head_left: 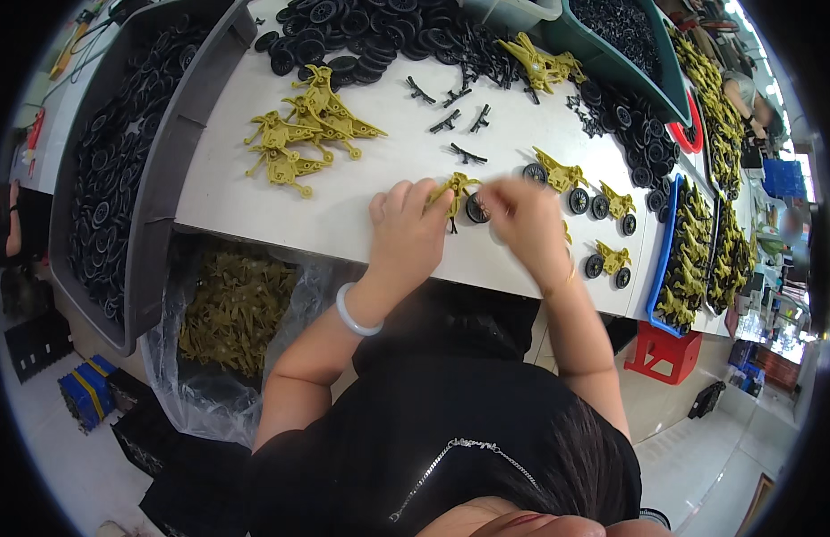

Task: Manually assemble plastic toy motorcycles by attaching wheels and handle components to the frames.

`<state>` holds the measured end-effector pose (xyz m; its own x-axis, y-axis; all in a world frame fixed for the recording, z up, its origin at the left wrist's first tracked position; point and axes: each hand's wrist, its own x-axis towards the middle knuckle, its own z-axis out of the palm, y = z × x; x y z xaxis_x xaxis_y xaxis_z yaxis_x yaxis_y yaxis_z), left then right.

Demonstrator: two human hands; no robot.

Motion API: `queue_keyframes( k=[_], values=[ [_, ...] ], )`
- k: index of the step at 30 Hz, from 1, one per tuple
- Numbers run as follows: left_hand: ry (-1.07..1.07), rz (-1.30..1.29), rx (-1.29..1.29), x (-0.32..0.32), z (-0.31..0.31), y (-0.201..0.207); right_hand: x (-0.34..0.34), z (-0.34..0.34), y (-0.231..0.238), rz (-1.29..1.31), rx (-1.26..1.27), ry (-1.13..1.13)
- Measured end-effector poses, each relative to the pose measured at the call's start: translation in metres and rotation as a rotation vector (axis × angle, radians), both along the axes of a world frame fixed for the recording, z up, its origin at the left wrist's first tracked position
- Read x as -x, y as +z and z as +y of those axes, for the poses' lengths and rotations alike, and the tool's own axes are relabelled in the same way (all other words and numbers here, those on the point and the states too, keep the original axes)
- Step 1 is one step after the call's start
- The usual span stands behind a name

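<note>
At the table's front edge my left hand (404, 228) is closed on a yellow plastic toy motorcycle body (457, 185). A black spoked wheel (476, 208) is at that body's right side. My right hand (527, 219), slightly blurred, is right beside the wheel with its fingers curled together; whether anything is in them is hidden. To its right stand yellow bodies with black wheels on them, among them one toy motorcycle (559, 170) and another (618, 202). Several loose black forked parts (468, 154) lie beyond my hands. Left of them is a pile of bare yellow bodies (303, 125).
A grey bin (169, 152) of black wheels stands at the left, a green bin (670, 76) of small black parts at the far right. Loose wheels (357, 36) heap at the back. A blue tray (658, 277) holds yellow pieces. Below the table, a plastic-lined container holds yellow parts (231, 309).
</note>
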<state>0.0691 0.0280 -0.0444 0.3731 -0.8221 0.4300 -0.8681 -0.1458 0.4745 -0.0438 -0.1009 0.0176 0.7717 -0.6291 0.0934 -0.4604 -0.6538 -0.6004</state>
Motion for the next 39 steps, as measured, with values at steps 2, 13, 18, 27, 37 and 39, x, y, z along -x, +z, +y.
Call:
queue_keyframes(
  k=[2,13,18,27,37,39],
  values=[
    [0.006,-0.019,-0.036,0.002,-0.003,0.000,-0.014,-0.038,-0.009,-0.014,0.127,-0.009],
    [-0.005,-0.057,-0.057,0.002,-0.002,-0.001,-0.040,-0.080,-0.019,0.187,-0.470,0.285],
    [-0.009,-0.047,-0.075,0.000,-0.003,0.001,-0.044,-0.085,-0.009,0.262,-0.399,0.482],
    [-0.014,0.023,-0.059,0.000,-0.004,0.003,-0.051,-0.089,-0.017,0.376,-0.541,0.512],
    [-0.003,0.048,-0.058,-0.003,-0.008,0.004,-0.057,-0.072,-0.006,0.422,-0.172,0.532],
    [-0.006,0.046,-0.049,-0.004,-0.008,0.004,-0.051,-0.069,-0.010,0.361,-0.192,0.500]
  ],
)
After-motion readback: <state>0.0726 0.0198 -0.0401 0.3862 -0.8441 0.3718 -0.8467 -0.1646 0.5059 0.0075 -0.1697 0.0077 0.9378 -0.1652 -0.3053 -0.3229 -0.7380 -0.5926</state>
